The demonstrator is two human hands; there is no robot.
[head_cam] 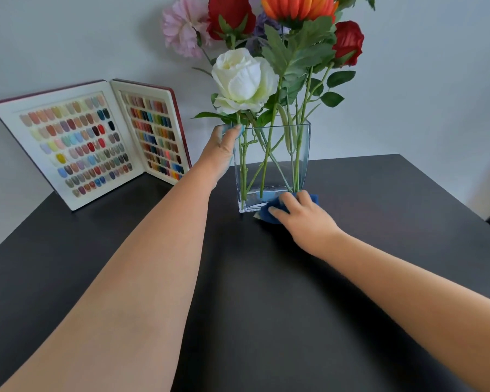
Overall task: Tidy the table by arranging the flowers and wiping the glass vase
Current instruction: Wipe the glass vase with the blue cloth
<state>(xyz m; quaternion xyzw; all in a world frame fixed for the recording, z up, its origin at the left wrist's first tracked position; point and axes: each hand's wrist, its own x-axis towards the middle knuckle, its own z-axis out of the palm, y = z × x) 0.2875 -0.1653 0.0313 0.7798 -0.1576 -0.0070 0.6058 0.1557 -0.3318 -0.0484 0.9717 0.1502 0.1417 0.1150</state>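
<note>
A clear rectangular glass vase (277,154) stands upright on the black table (266,292), with a little water at its bottom. Several artificial flowers (246,77) stand in it: a white rose, red roses, an orange bloom and a pink one, on green stems. My left hand (222,148) grips the vase's upper left corner at the rim. My right hand (300,213) presses a blue cloth (269,212) against the lower right of the vase's front face, down by the tabletop.
An open book of nail colour samples (94,142) leans against the white wall at the back left of the table. The table's right edge (450,193) runs close behind my right arm.
</note>
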